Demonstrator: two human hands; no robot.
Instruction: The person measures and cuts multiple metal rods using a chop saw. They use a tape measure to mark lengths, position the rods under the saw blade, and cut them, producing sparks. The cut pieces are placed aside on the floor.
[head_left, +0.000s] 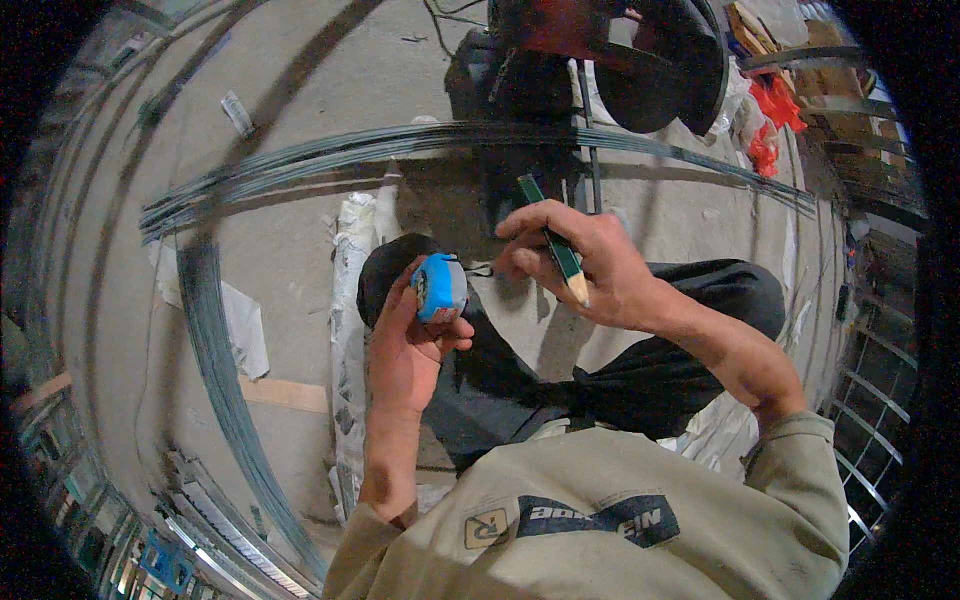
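Head view, labelled tape measure point(440, 289), pencil point(564, 257), lettered shirt point(620, 500)

Your view is fairly dim, with soft light on the grey floor point(335, 100) and broad, shadow-like bands crossing it. Your left hand point(402, 352) and right hand point(602, 265) look reasonably clear; your black trousers point(735, 292) lose detail. Metal strips point(235, 540) glint at lower left. Fisheye distortion bends edges toward a black, grainy rim.
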